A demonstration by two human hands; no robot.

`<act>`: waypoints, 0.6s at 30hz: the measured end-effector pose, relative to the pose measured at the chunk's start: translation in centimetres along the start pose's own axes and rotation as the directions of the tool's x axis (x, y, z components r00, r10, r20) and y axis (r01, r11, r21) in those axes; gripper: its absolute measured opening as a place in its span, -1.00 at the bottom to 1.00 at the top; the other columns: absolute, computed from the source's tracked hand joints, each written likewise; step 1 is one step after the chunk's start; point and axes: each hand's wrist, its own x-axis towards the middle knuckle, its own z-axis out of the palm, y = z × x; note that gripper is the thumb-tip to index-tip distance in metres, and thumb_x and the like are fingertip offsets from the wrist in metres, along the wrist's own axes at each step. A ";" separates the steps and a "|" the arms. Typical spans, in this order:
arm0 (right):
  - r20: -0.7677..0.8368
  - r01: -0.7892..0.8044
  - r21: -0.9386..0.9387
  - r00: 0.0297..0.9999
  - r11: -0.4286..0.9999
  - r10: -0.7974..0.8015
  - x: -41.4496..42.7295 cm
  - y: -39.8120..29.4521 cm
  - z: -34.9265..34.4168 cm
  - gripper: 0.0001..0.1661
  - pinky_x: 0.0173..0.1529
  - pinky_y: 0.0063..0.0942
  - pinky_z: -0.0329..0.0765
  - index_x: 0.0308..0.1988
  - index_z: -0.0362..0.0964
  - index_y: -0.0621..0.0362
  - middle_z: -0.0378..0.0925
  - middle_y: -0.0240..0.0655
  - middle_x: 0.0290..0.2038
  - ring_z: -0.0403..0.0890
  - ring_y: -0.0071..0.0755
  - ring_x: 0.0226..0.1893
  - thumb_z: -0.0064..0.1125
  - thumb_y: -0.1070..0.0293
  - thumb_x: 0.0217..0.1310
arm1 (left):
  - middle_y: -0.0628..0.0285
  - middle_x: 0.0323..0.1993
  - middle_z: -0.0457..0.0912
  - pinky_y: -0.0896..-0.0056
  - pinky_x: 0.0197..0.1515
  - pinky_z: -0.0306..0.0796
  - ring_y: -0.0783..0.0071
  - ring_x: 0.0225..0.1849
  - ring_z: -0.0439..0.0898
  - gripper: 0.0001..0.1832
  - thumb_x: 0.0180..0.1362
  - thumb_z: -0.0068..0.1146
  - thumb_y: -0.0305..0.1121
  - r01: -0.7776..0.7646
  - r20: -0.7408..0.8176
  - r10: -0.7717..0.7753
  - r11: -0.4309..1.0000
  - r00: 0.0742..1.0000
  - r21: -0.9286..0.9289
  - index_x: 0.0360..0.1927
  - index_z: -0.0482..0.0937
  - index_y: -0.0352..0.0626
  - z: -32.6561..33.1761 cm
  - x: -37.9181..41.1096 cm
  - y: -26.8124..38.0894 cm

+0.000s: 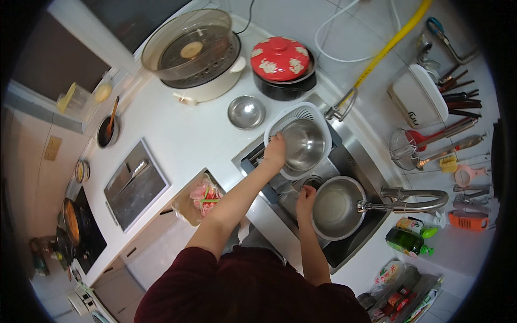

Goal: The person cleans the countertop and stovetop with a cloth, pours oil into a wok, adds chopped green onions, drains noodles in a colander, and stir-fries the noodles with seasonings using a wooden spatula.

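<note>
My left hand (275, 152) reaches over the left edge of a white plastic colander basket (297, 110), its fingers curled at the rim of a stainless steel bowl (305, 147) lying inside; whether they grip the bowl, the basket or both is unclear. Lower down, my right hand (305, 200) hangs over the sink (332, 163), fingers drawn together near the drain. Right beside it, a larger steel bowl (338, 206) with some cloudy liquid stands in the sink under the faucet (416, 200). Any contact between my right hand and that bowl's rim cannot be made out.
A small metal bowl (246, 112), a red-lidded pot (280, 60) and a steamer (194, 56) stand behind on the counter. Left are a cutting board with a cleaver (136, 171) and an open drawer (188, 210). Utensils hang at right above dish soap (406, 241).
</note>
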 end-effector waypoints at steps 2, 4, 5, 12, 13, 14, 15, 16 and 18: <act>-0.002 0.087 0.031 0.996 0.996 -0.087 -1.9 -3.2 0.5 -0.83 -0.29 -0.62 0.33 -0.12 0.25 0.23 0.37 -0.34 -0.32 0.37 -0.57 -0.40 -0.12 0.41 0.32 | -0.21 -0.05 0.43 0.10 -0.12 0.50 -0.09 -0.11 0.55 -0.54 0.04 0.02 -0.54 0.017 0.016 -0.016 0.999 1.000 -0.037 0.06 0.26 -0.37 -2.0 -2.8 1.0; 0.055 0.145 0.100 0.987 0.984 -0.151 -3.7 -6.4 2.0 -0.87 -0.23 -0.66 0.29 -0.16 0.25 0.22 0.35 -0.38 -0.34 0.34 -0.60 -0.34 -0.10 0.43 0.32 | -0.17 -0.03 0.42 0.12 -0.09 0.48 -0.07 -0.08 0.53 -0.55 0.05 0.02 -0.54 -0.038 -0.017 0.038 0.999 0.999 -0.033 0.06 0.29 -0.35 -3.5 -6.0 0.2; 0.076 0.214 0.124 0.971 0.969 -0.224 -4.2 -6.8 3.0 -0.88 -0.25 -0.65 0.30 -0.17 0.25 0.23 0.34 -0.39 -0.35 0.33 -0.60 -0.36 -0.10 0.45 0.31 | -0.14 -0.02 0.41 0.13 -0.07 0.47 -0.06 -0.06 0.52 -0.57 0.06 0.03 -0.53 -0.101 -0.044 0.100 0.995 0.994 -0.005 0.05 0.31 -0.32 -3.9 -8.1 -0.8; 0.462 0.352 0.273 0.768 0.895 -0.443 -11.2 -12.3 14.3 -0.90 -0.46 -0.67 0.22 -0.17 0.25 0.24 0.31 -0.49 -0.46 0.25 -0.72 -0.51 -0.10 0.47 0.32 | 0.09 -0.17 0.48 0.22 -0.22 0.45 0.12 -0.21 0.54 -0.67 0.04 0.19 -0.42 0.059 -0.395 -0.205 0.934 0.896 -0.352 -0.10 0.43 -0.18 -10.7 -28.0 -12.3; 0.540 0.352 0.268 0.716 0.897 -0.442 -13.1 -12.8 16.4 -0.89 -0.45 -0.68 0.24 -0.16 0.26 0.25 0.34 -0.48 -0.45 0.28 -0.72 -0.50 -0.09 0.46 0.32 | 0.10 -0.22 0.50 0.25 -0.25 0.45 0.15 -0.26 0.56 -0.70 0.03 0.20 -0.41 0.143 -0.406 -0.302 0.915 0.862 -0.378 -0.13 0.46 -0.18 -11.2 -30.8 -14.4; 0.613 0.353 0.262 0.659 0.898 -0.437 -15.1 -13.3 18.8 -0.88 -0.43 -0.69 0.26 -0.16 0.27 0.25 0.36 -0.46 -0.44 0.31 -0.72 -0.48 -0.09 0.46 0.32 | 0.12 -0.29 0.51 0.28 -0.29 0.45 0.18 -0.30 0.56 -0.75 0.05 0.20 -0.40 0.200 -0.401 -0.399 0.868 0.825 -0.454 -0.20 0.48 -0.19 -11.6 -33.6 -16.7; 0.679 0.353 0.256 0.597 0.900 -0.427 -17.4 -13.6 21.2 -0.87 -0.41 -0.70 0.28 -0.15 0.29 0.26 0.39 -0.45 -0.42 0.34 -0.72 -0.47 -0.08 0.45 0.32 | 0.14 -0.36 0.51 0.31 -0.32 0.44 0.20 -0.35 0.55 -0.80 0.06 0.20 -0.39 0.249 -0.387 -0.491 0.812 0.781 -0.527 -0.26 0.49 -0.20 -11.9 -36.7 -19.1; 0.701 0.413 0.297 0.518 0.861 -0.490 -20.4 -13.9 23.8 -0.84 -0.38 -0.70 0.34 -0.14 0.32 0.26 0.44 -0.39 -0.39 0.40 -0.70 -0.44 -0.07 0.43 0.32 | 0.16 -0.43 0.52 0.34 -0.36 0.43 0.23 -0.39 0.55 -0.83 0.07 0.21 -0.37 0.289 -0.366 -0.579 0.744 0.729 -0.602 -0.33 0.51 -0.21 -12.4 -39.8 -21.1; 0.802 0.453 0.273 0.380 0.849 -0.460 -26.4 -14.0 27.4 -0.84 -0.43 -0.63 0.33 -0.16 0.34 0.26 0.42 -0.43 -0.46 0.36 -0.68 -0.51 -0.06 0.42 0.31 | 0.17 -0.52 0.54 0.38 -0.39 0.42 0.31 -0.46 0.55 -0.83 0.06 0.23 -0.35 0.294 -0.370 -0.705 0.630 0.605 -0.719 -0.39 0.54 -0.24 -13.6 -45.8 -24.1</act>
